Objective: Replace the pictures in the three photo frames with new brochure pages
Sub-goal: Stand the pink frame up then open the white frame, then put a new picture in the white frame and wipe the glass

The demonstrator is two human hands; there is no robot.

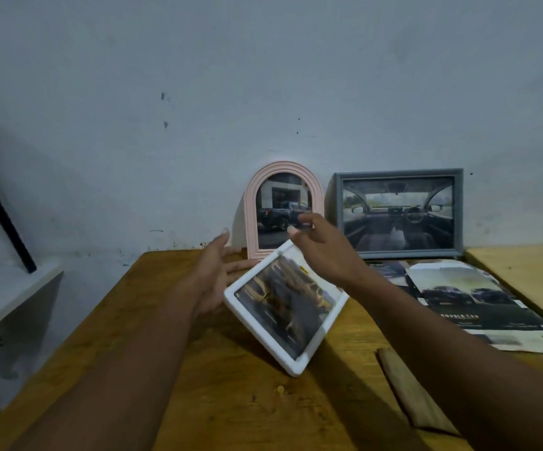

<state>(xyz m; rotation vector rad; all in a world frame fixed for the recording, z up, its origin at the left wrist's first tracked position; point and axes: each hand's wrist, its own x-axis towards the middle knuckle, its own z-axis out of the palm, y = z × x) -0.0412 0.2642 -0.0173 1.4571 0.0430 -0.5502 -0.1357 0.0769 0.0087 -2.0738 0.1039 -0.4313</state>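
Apparently, the pink frame (251, 203) and grey frame (338, 216) behind the white frame (294, 366) are refilled; it is filled too, yet unstood, with left hand (213, 275) and right hand (322, 249) spread beside it.

arched frame (251, 206) left of wide frame (397, 213) | tilted frame (286, 304) in front | brochure pages (478, 301) right, on table (231, 402)

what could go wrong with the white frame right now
1. The white frame is tilted over one corner and blurred. The left hand is open beside it and the right hand is above its top corner, and neither plainly grips it. It may drop flat onto the table.
2. The pink frame stands just behind both hands, so a quick grab could knock it over.
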